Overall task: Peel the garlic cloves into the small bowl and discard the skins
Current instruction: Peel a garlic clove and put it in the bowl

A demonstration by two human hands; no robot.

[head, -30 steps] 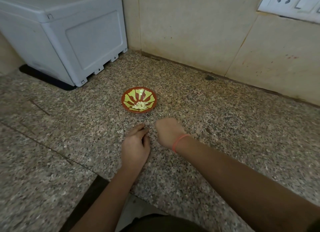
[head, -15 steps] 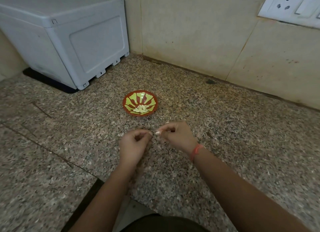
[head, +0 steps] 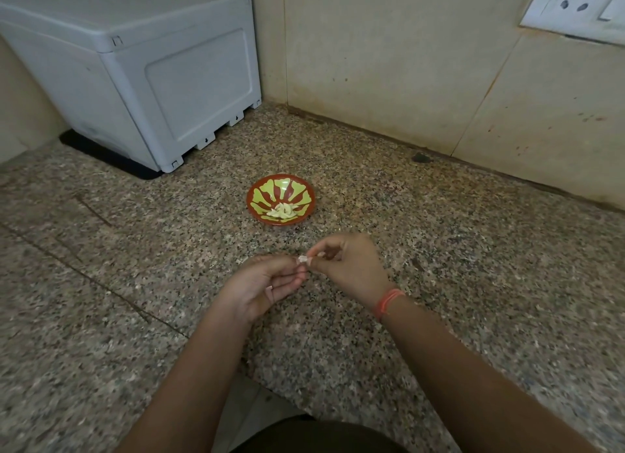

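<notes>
A small red bowl with a green pattern [head: 260,199] stands on the granite counter and holds several peeled garlic cloves [head: 283,211]. Just in front of it, above the counter, both hands meet over one pale garlic clove [head: 303,259]. My right hand [head: 348,270] pinches the clove between thumb and forefinger. My left hand [head: 262,285] is turned palm up with its fingertips curled onto the same clove. An orange thread circles the right wrist.
A grey plastic box [head: 142,70] on a black mat stands at the back left against the tiled wall. A white socket plate [head: 581,6] is on the wall at the top right. Small skin flakes [head: 241,260] lie on the counter [head: 473,249] near the hands.
Both hands have lifted off the counter and come together on a garlic clove. The left hand has turned palm up. The bowl has not moved.
</notes>
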